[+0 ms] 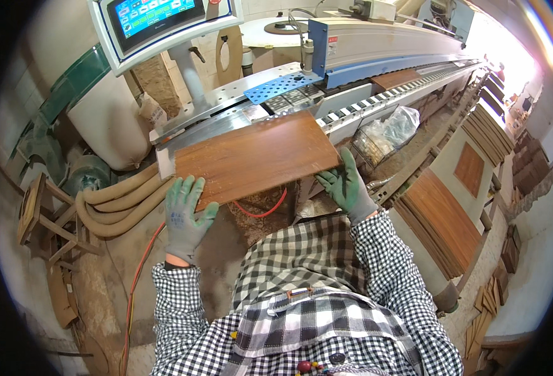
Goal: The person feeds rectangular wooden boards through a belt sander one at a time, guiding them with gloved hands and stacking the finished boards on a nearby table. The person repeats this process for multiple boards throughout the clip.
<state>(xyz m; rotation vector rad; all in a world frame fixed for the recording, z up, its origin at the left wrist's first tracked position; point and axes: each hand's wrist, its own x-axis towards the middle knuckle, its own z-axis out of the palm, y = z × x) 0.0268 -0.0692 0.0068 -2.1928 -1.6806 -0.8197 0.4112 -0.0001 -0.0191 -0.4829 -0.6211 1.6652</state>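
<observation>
A brown wood-grain board [260, 153] lies at a slant on the front end of a long machine's metal bed, its near edge overhanging toward me. My left hand [187, 216], in a grey glove with green-coated fingers, rests at the board's near left corner, fingers stretched and thumb apart. At the near right corner is my right hand [346, 188], gloved alike, its fingers spread against the edge. Neither hand wraps round the board. Just beyond the board is a blue perforated plate [282, 86].
The machine's long beam [383, 47] runs to the far right, beside a roller track [389, 97]. A control screen [157, 19] stands at upper left. Stacked boards [442, 219] lie to my right. Thick hoses [113, 210] and a red cable [140, 269] are at left.
</observation>
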